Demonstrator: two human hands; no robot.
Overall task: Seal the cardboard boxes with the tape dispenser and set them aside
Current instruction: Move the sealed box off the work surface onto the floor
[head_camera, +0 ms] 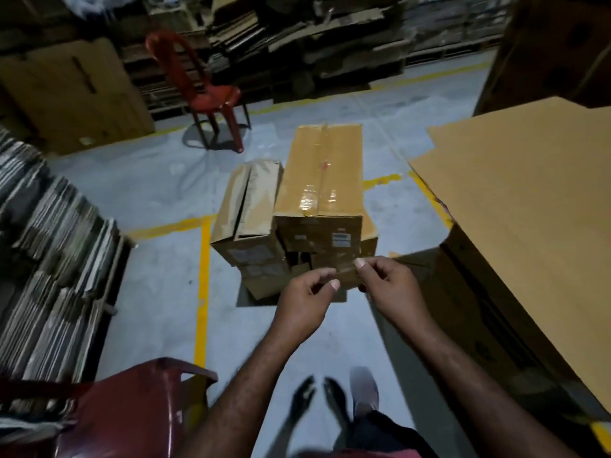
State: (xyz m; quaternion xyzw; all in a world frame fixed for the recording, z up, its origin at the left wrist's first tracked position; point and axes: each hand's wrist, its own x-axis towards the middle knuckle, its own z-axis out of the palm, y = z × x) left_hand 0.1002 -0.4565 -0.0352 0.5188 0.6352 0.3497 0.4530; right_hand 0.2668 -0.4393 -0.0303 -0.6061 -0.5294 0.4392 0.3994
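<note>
Glossy tape (316,196) on matt cardboard box (344,180)

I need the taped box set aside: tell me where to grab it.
Probably grip the taped box at its near end and along its bare right side, coming from the right; the open-flapped box sits tight against its left side.

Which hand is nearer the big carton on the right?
Right. The right hand is just left of the big carton; the left hand lies farther left, beyond it. Both pinch a tape strip.
</note>
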